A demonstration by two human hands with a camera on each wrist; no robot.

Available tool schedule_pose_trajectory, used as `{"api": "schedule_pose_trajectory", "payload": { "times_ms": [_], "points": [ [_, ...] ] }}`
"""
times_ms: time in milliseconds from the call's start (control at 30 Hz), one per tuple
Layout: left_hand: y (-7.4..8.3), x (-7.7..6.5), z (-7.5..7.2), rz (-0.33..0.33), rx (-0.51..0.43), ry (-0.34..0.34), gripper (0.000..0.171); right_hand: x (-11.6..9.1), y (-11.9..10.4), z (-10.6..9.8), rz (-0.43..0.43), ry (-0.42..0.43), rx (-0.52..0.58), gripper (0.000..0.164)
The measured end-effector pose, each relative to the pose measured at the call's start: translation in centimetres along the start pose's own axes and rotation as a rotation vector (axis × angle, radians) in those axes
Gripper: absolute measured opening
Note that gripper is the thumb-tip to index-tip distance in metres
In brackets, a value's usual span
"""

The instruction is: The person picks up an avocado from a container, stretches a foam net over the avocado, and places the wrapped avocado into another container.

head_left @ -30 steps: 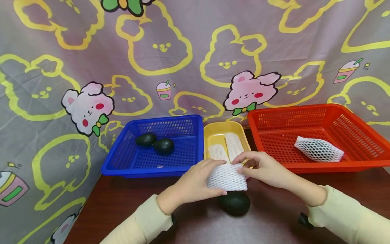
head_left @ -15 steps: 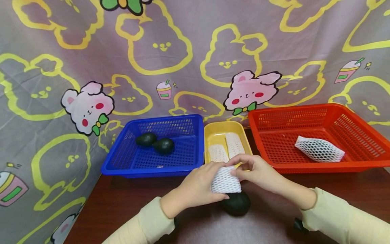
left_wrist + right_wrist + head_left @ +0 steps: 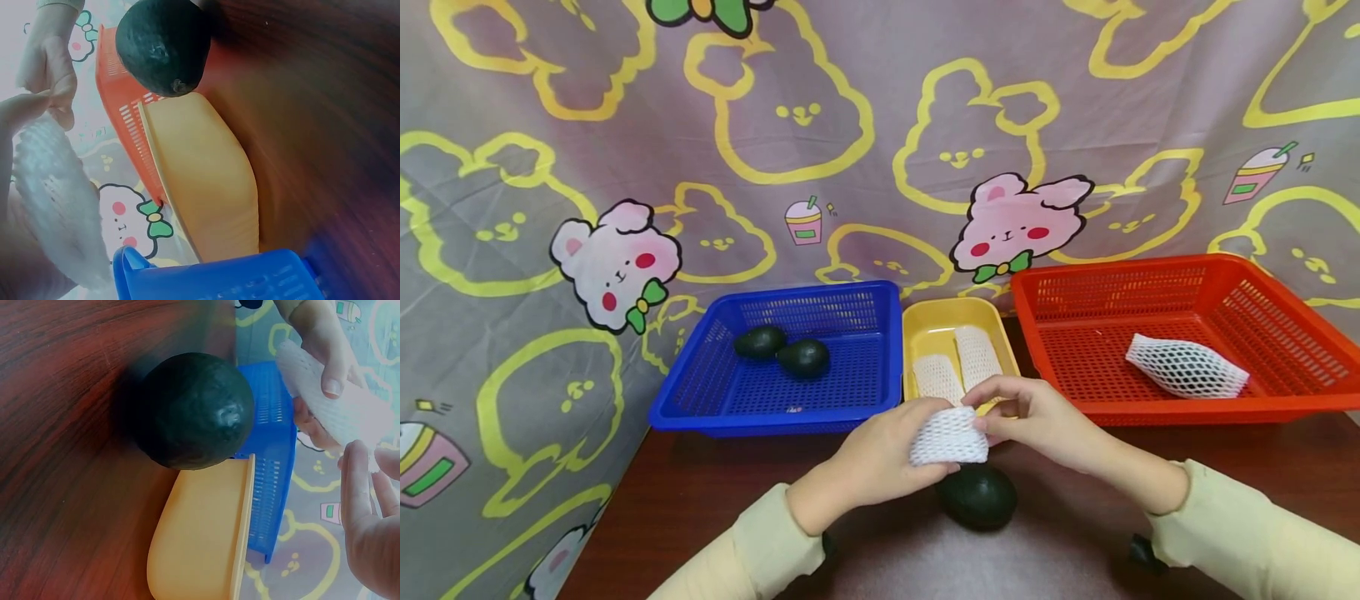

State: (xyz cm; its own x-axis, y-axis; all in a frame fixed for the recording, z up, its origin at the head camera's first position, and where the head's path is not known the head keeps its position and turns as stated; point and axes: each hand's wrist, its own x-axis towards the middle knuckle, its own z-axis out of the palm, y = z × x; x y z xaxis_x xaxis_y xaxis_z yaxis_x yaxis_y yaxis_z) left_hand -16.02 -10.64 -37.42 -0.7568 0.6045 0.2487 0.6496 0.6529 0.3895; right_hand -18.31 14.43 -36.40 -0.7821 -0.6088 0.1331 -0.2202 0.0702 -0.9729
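My left hand (image 3: 876, 458) grips a white foam net sleeve (image 3: 951, 437) between thumb and fingers, above the table. At the sleeve's right edge, my right hand (image 3: 1045, 423) pinches it with thumb and fingertips. A dark green avocado (image 3: 977, 498) lies on the table just below and in front of the sleeve, apart from both hands. In the right wrist view, the sleeve (image 3: 331, 403) looks flattened, with the left thumb across it. The left wrist view shows the same avocado (image 3: 164, 47) at the top, and the sleeve (image 3: 59, 206) beside the left palm.
A blue basket (image 3: 715, 417) with two avocados (image 3: 803, 358) stands at the back left. Behind the hands, a yellow tray (image 3: 951, 308) holds two more foam sleeves (image 3: 977, 357). The red basket (image 3: 1150, 408) at right contains a net-wrapped item (image 3: 1186, 367). A patterned cloth (image 3: 850, 125) hangs behind.
My right hand has shifted slightly left, closer to my left hand. The sleeve shows less of its width between them. The avocado on the table has stayed put.
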Motion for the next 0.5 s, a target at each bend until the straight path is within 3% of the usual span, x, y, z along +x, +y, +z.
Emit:
{"api": "schedule_pose_trajectory", "payload": {
  "times_ms": [233, 367, 500],
  "points": [
    [-0.09, -0.39, 0.11, -0.014, -0.053, 0.066, 0.062, -0.09, 0.05, 0.38, -0.05, 0.022, 0.037, 0.02],
    [-0.1, -0.49, 0.09, -0.002, -0.075, 0.084, 0.065, -0.15, -0.04, 0.44, -0.044, -0.003, -0.009, 0.015],
    [-0.16, -0.52, -0.06, 0.008, -0.111, 0.08, 0.075, -0.07, -0.06, 0.53, -0.028, -0.006, -0.064, 0.02]
  ]
}}
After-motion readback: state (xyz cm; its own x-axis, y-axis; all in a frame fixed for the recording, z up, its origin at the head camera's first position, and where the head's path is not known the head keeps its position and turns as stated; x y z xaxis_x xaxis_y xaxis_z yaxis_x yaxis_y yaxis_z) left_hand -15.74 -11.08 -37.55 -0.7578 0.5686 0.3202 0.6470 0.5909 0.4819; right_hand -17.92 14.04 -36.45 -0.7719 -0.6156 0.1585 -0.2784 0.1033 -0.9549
